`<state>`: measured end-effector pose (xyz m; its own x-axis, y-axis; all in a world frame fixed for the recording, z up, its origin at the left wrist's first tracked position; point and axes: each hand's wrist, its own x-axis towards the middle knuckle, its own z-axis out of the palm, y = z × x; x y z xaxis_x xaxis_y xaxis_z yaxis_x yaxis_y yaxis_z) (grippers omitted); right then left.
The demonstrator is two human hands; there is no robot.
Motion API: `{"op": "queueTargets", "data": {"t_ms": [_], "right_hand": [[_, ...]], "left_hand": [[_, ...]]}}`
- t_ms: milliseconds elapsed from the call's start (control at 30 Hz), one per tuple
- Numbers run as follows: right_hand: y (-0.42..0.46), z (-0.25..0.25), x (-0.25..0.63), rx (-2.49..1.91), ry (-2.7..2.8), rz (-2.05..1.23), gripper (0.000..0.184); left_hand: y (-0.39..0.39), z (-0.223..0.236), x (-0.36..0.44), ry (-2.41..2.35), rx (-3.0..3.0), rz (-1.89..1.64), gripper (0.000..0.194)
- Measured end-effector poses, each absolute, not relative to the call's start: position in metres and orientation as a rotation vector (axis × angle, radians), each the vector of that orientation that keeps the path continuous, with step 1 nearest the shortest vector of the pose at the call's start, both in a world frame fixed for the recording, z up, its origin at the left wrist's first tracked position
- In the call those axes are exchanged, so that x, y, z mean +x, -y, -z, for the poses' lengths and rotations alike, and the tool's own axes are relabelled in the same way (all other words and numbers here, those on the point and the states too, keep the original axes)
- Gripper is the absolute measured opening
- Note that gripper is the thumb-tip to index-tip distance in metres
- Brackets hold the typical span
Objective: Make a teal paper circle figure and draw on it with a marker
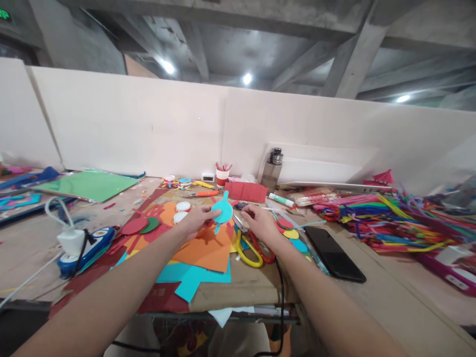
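A flat, round light-blue paper cutout with narrow tabs [222,212] is pinched at its edge by the left hand [198,221], raised above an orange paper sheet [204,252] on the cluttered tabletop [386,297]. The right hand [259,223] is held with fingers bent near metal scissors with red and yellow handles [241,252]; whether anything is grasped there cannot be told.

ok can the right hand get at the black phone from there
Probably yes: the black phone lies right of the right hand, nothing seen on top; the paper discs between look flat enough to pass over.
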<state>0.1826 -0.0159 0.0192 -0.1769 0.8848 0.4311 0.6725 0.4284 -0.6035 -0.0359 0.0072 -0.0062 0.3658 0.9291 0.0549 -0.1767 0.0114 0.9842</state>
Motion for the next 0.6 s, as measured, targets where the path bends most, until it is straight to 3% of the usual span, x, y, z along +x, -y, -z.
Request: {"op": "queueTargets", "data": {"t_ms": [600], "right_hand": [[0.0097,-0.0222,0.1918,-1.391,1.785,-0.419,0.018]], "left_hand": [[0.001,0.0029,-0.036,-1.031,1.324,-0.802,0.039]]}}
